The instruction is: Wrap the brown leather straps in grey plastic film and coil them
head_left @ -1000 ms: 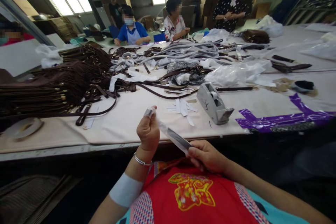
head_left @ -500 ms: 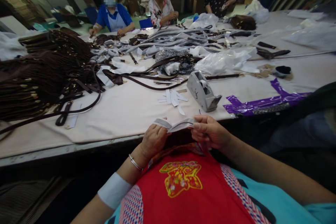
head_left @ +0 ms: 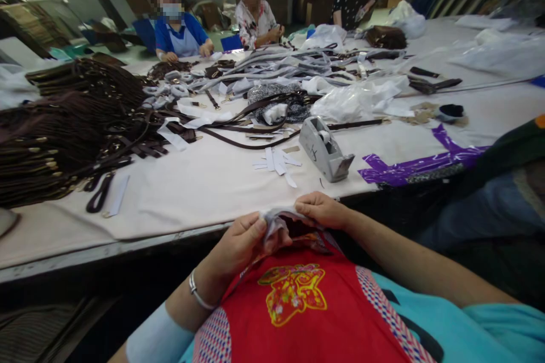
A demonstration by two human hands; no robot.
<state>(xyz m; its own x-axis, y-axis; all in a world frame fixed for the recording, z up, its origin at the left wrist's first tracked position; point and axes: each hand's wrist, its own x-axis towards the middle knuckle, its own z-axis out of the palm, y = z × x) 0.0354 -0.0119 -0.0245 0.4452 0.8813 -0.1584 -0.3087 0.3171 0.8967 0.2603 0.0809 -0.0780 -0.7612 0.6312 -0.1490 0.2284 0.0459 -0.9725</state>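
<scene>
Both of my hands are close together just below the table's front edge, above my red apron. My left hand (head_left: 243, 241) is closed in a pinch on a crumpled piece of grey-white wrapping (head_left: 275, 221). My right hand (head_left: 321, 210) is closed on the other end of the same wrapping. A dark strap piece shows under the wrapping between the hands. A grey tape dispenser (head_left: 323, 148) stands on the table just beyond my right hand. Several small white paper strips (head_left: 276, 160) lie to its left.
Stacks of dark brown bags and straps (head_left: 63, 125) fill the table's left side. Grey-wrapped straps and plastic bags (head_left: 357, 99) cover the middle and far part. Purple tape (head_left: 417, 167) marks the table at right. Three people work at the far end. A person's leg (head_left: 489, 210) is at my right.
The wrapped strap was stretched out between raised hands. The hands have since dropped toward my lap and come together, bunching the wrapping up. The camera tilted down a little.
</scene>
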